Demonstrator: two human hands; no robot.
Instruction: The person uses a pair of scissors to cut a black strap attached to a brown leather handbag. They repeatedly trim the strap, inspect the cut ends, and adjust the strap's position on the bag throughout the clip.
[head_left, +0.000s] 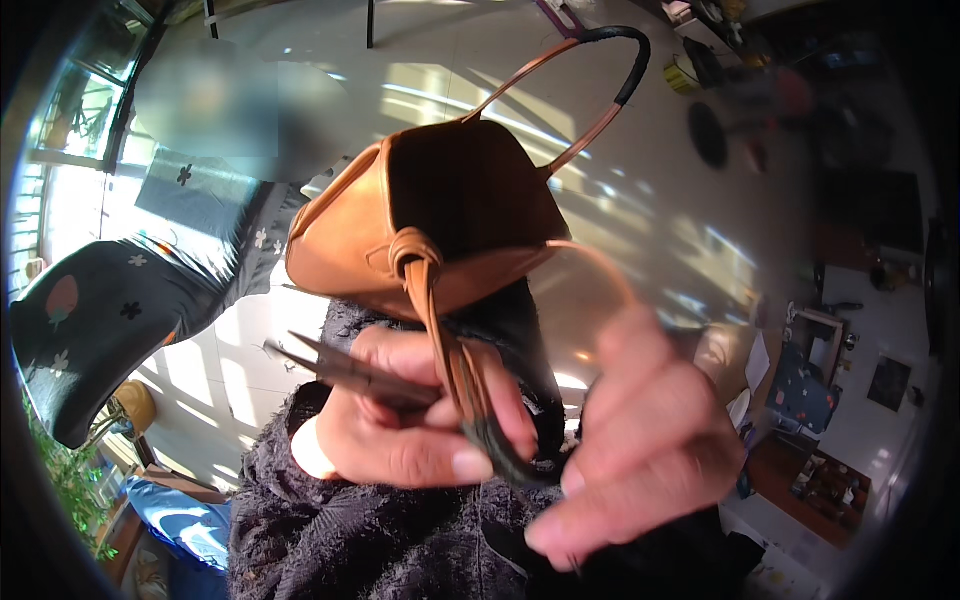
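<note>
My left hand (400, 420) is closed around pointed dark metal scissors (330, 365), with the bag's tan handle strap (440, 340), its lower part wrapped in something dark, running through its fingers. The tan leather bag (340, 240) rests above on the dark shaggy fabric over my lap, its dark inside showing and its other handle (610, 95) arching upward. Beside the wrapped strap, my right hand (650, 440) is blurred, fingers bent and pinched near its lower end; what they grip is too small and smeared to make out.
A dark patterned cushion or cover (100, 320) fills the left side near a bright window. Blue fabric (190, 525) and green leaves (55, 470) are at lower left. A wooden surface with small items (780, 460) is at right, on or beside the tiled floor.
</note>
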